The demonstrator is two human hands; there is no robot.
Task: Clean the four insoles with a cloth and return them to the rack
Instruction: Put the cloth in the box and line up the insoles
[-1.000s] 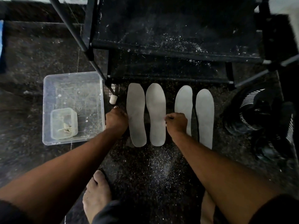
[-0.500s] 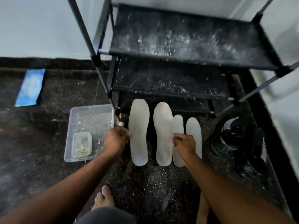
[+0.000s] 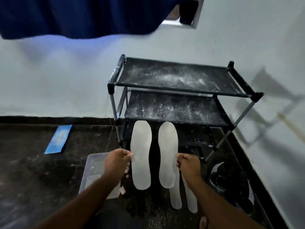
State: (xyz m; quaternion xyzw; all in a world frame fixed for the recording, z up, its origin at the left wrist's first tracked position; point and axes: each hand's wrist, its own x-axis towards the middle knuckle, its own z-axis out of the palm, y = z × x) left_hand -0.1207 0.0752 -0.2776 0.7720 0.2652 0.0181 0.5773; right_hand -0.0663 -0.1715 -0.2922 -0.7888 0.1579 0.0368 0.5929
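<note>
We find no legible writing. Our left hand [image 3: 117, 162] pinches one insole [image 3: 141, 156] by its edge, our right hand [image 3: 188, 164] another [image 3: 168, 154] — both lifted before the rack [image 3: 173, 90]; two more insoles [image 3: 176, 198] lie on the floor [image 3: 41, 171].

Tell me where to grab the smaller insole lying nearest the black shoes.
Pinch the smaller insole at its near rounded end, coming from above and the near side. It seems to lie flat on the floor, and the right forearm covers its far part, so that end is the free edge.
</note>
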